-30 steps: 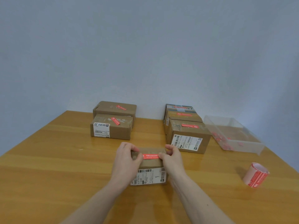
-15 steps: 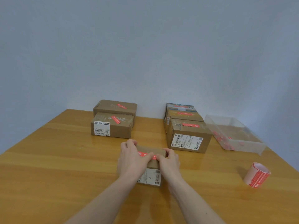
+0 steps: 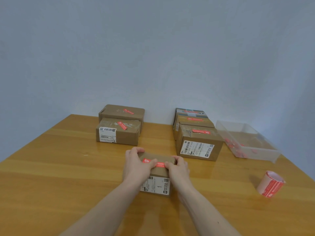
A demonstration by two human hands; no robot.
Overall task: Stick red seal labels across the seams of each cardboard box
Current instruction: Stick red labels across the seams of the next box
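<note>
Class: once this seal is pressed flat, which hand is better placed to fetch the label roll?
Right. The label roll lies on the right side of the table, nearer the right hand; the left hand would probably have to cross the box.

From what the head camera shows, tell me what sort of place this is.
Probably a small parcel-packing or shipping desk. Cardboard boxes with printed shipping labels stand on a wooden table against a plain wall, a roll of red seal labels lies nearby, and both hands press a red label onto one box.

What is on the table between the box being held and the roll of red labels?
Nothing: between the held box and the label roll, the head view shows only bare table.
</note>
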